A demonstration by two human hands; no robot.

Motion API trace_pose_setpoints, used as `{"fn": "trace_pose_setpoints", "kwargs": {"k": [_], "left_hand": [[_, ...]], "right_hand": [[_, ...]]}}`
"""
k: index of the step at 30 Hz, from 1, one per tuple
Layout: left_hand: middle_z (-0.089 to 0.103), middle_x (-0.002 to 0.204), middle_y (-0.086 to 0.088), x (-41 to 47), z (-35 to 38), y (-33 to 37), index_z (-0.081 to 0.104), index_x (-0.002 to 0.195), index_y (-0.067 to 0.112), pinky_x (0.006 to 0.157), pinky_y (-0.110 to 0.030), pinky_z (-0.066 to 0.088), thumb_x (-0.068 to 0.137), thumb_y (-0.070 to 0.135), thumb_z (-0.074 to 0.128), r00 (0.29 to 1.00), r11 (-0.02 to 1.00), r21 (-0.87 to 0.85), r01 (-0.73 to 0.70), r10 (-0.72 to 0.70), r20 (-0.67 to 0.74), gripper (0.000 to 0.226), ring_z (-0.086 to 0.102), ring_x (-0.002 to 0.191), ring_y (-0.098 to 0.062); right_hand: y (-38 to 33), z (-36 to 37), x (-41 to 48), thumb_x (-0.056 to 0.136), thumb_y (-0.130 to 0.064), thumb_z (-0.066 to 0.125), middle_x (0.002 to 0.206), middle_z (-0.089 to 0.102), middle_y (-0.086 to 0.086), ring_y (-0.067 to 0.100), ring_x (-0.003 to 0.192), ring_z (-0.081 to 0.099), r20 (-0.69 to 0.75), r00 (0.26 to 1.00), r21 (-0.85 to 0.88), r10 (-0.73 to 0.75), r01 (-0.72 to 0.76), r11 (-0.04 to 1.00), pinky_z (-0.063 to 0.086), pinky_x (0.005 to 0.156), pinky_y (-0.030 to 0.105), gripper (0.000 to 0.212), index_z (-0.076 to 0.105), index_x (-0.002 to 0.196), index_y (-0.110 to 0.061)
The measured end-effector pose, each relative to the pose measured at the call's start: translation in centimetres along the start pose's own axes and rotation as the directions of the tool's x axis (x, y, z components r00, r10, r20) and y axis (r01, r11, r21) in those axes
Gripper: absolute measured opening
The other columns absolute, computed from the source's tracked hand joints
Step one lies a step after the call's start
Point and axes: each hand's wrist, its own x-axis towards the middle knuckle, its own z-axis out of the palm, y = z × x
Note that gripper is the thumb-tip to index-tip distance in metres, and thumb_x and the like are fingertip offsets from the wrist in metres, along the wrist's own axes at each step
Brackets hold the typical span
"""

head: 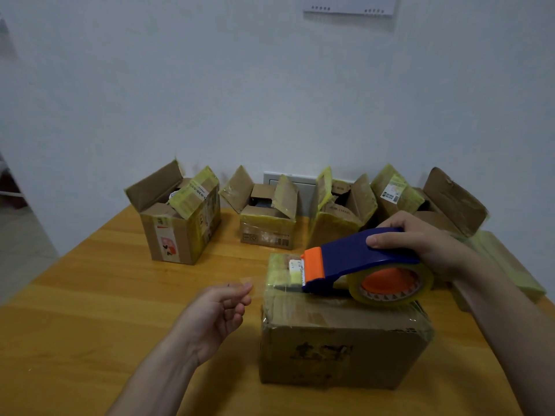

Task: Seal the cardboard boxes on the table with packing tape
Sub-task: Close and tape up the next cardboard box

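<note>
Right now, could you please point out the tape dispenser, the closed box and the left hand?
tape dispenser (354, 253), head view, on its blue handle.
closed box (339, 355), head view, on its front face.
left hand (216, 313), head view, on the palm.

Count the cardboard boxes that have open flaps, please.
4, in a row by the wall: far-left box, second box, third box, far-right box, partly behind the right hand. The arm may hide more.
</note>
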Motion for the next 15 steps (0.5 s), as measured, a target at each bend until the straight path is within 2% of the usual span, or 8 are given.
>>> {"fn": "trace_pose_setpoints", "kwargs": {"k": [6,8,10,12,13,14,15], "left_hand": [[0.065,0.067,-0.004,0.5,0.9,-1.8,0.078,0.081,0.005,0.046,-0.017,0.051,0.073,0.021,0.079,0.995,0.998,0.049,0.042,-0.046,0.092,0.018,0.059,0.051,-0.008],[0.065,0.069,-0.006,0.3,1.0,-1.6,0.071,0.101,0.001,0.049,-0.021,0.052,0.076,0.030,0.077,0.995,0.984,0.178,-0.006,-0.012,0.100,0.039,0.060,0.055,-0.013],[0.069,0.071,-0.009,0.1,0.8,-1.2,0.059,0.118,0.008,0.053,-0.028,0.055,0.087,0.041,0.073,0.996,0.891,0.451,-0.051,0.015,0.083,0.047,0.067,0.060,-0.023],[0.075,0.086,-0.006,0.2,0.4,-1.1,0.050,0.126,0.026,0.067,-0.033,0.059,0.099,0.041,0.065,0.988,0.693,0.707,-0.142,0.147,0.055,0.035,0.073,0.079,-0.023],[0.074,0.101,-0.001,0.3,0.4,-1.0,0.047,0.131,0.035,0.078,-0.032,0.057,0.101,0.040,0.062,0.964,0.602,0.768,-0.218,0.254,0.075,0.034,0.071,0.096,-0.019],[0.068,0.121,0.006,0.2,0.7,-0.9,0.044,0.136,0.042,0.087,-0.030,0.052,0.101,0.043,0.060,0.930,0.567,0.764,-0.309,0.349,0.117,0.038,0.064,0.114,-0.013],[0.057,0.137,0.012,0.2,1.1,-0.9,0.042,0.141,0.048,0.092,-0.025,0.046,0.098,0.050,0.061,0.900,0.593,0.703,-0.393,0.403,0.164,0.047,0.054,0.127,-0.007]], "right_hand": [[-0.5,0.5,0.0,0.071,-0.061,0.072,0.082,0.071,0.029,0.030,0.063,0.066,0.017,1.000,-0.067,0.022,-0.021,0.998,0.053,0.060,0.022,0.068,0.073,0.088,0.004],[-0.7,0.6,0.0,0.071,-0.062,0.072,0.081,0.072,0.026,0.027,0.062,0.066,0.024,0.999,-0.084,0.024,-0.022,0.996,0.052,0.060,0.022,0.066,0.074,0.088,0.002],[-0.8,0.7,0.0,0.070,-0.063,0.072,0.080,0.073,0.023,0.025,0.062,0.068,0.020,0.999,-0.092,0.031,-0.029,0.995,0.053,0.060,0.022,0.065,0.075,0.087,0.000],[-0.9,0.7,0.1,0.069,-0.063,0.072,0.080,0.074,0.022,0.025,0.062,0.068,0.014,0.999,-0.092,0.036,-0.035,0.995,0.053,0.060,0.023,0.065,0.075,0.088,-0.001],[-0.9,0.7,0.1,0.069,-0.063,0.072,0.079,0.074,0.021,0.024,0.061,0.068,0.014,0.999,-0.090,0.038,-0.036,0.995,0.053,0.060,0.022,0.063,0.075,0.086,-0.003],[-1.0,0.8,0.2,0.069,-0.063,0.073,0.078,0.074,0.019,0.022,0.059,0.068,0.016,0.999,-0.087,0.038,-0.037,0.996,0.052,0.059,0.022,0.060,0.076,0.084,-0.005],[-1.1,0.8,0.2,0.069,-0.062,0.073,0.076,0.074,0.018,0.021,0.058,0.068,0.018,0.999,-0.082,0.038,-0.037,0.996,0.052,0.059,0.022,0.056,0.076,0.081,-0.008]]}}
